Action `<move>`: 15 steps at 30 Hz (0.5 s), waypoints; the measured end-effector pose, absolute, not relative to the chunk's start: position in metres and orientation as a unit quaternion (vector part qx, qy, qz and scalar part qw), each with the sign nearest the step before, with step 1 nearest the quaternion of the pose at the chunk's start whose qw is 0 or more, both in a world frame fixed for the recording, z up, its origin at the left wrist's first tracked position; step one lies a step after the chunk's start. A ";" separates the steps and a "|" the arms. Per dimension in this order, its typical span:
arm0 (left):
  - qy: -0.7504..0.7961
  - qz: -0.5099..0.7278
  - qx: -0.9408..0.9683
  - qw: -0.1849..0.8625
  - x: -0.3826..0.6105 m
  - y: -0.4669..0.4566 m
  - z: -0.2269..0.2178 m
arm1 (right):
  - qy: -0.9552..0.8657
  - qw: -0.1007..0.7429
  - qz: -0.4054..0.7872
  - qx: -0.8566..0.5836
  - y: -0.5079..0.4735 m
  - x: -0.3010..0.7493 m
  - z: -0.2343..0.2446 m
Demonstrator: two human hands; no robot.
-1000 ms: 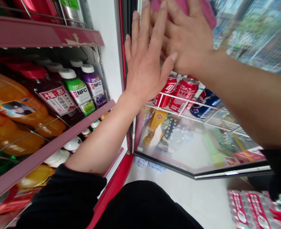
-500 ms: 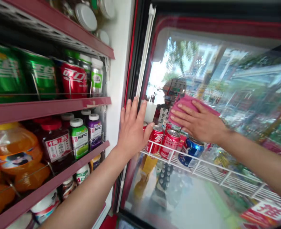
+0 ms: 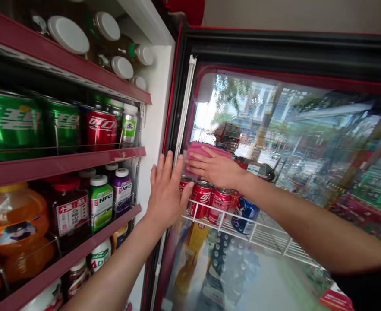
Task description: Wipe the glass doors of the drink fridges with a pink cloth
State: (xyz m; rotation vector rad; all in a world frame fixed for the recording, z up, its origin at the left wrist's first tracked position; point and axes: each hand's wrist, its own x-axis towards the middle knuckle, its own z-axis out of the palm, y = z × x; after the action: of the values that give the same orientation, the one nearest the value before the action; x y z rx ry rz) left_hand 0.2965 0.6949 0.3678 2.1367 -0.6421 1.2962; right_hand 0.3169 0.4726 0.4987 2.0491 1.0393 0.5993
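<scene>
With fingers spread, my left hand point(image 3: 166, 194) rests against the door's inner edge, beside the white strip point(image 3: 185, 99); it holds nothing. My right hand point(image 3: 216, 166) presses a folded pink cloth point(image 3: 193, 151) flat to the glass door point(image 3: 238, 99), near the glass's left side. The palm and fingers cover much of the cloth. Just below stand a red cola can point(image 3: 201, 198), a pinkish-red can point(image 3: 220, 207) and a blue can point(image 3: 244, 216) on a white wire door rack point(image 3: 268, 237). Part of another red can shows behind my left thumb.
Left of my left arm, fridge shelves with dark red front strips point(image 3: 64, 162) hold green cans point(image 3: 14, 125), an orange drink bottle point(image 3: 15, 216) and small juice bottles point(image 3: 101, 203). Jars with white lids point(image 3: 69, 34) lie above. Street reflections show in the glass.
My right hand has slid the pink cloth left across the glass, close to my left hand. The view has tilted up, showing the door's top frame. My left hand stays by the door edge.
</scene>
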 end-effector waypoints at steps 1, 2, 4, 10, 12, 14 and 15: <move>-0.242 0.483 0.794 0.278 0.297 0.692 0.368 | 0.399 0.369 0.231 0.807 0.458 0.310 0.501; -0.246 0.481 0.793 0.280 0.296 0.689 0.368 | 0.389 0.362 0.230 0.815 0.441 0.301 0.502; -0.256 0.478 0.791 0.282 0.295 0.683 0.368 | 0.361 0.346 0.235 0.833 0.400 0.280 0.505; -0.270 0.473 0.785 0.295 0.291 0.676 0.365 | 0.309 0.323 0.283 0.849 0.295 0.232 0.499; -0.272 0.474 0.782 0.299 0.291 0.676 0.365 | 0.311 0.336 0.309 0.833 0.291 0.232 0.494; -0.273 0.478 0.780 0.297 0.292 0.676 0.367 | 0.320 0.350 0.335 0.814 0.307 0.240 0.491; -0.273 0.480 0.779 0.295 0.293 0.676 0.369 | 0.323 0.353 0.345 0.807 0.321 0.247 0.490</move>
State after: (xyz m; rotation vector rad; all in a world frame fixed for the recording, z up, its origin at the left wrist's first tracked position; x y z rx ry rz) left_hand 0.2926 0.6763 0.3686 2.0737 -0.7277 1.2786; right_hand 0.2472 0.3213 0.4901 2.0876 0.8355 0.8933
